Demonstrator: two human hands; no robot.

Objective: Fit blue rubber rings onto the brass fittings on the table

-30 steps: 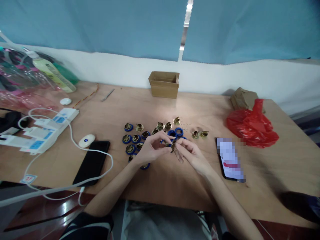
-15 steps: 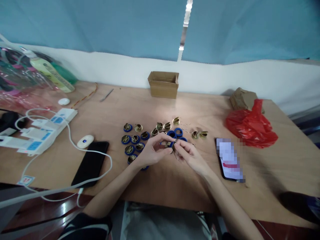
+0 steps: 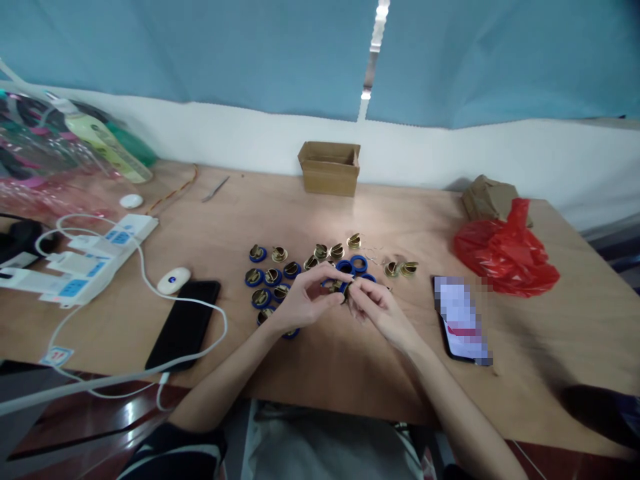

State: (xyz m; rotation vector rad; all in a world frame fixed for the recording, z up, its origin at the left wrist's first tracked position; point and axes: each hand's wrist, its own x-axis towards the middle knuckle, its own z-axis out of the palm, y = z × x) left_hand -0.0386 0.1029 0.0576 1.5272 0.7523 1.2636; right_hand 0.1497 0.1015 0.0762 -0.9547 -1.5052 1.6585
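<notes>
Between my two hands, above the table, is a brass-coloured metal piece with a blue ring (image 3: 343, 288). My left hand (image 3: 311, 297) pinches it from the left, thumb below and forefinger above. The fingertips of my right hand (image 3: 373, 303) close on its right side, partly hiding it. Left of my hands lie several brass pieces seated in blue rings (image 3: 261, 298). Behind them are brass pieces without rings (image 3: 321, 251), and two more brass pieces (image 3: 391, 268) lie to the right. Loose blue rings (image 3: 359, 263) lie just beyond my fingers.
An open cardboard box (image 3: 330, 179) stands at the back. To the right are a lit phone (image 3: 463, 320), a red plastic bag (image 3: 505, 250) and a brown paper package (image 3: 495, 200). A power strip (image 3: 107, 257), white cables and a black phone (image 3: 185, 323) occupy the left.
The whole view shifts slightly to the right. Both hands keep their hold on the brass piece with the blue ring, with barely any finger movement.
</notes>
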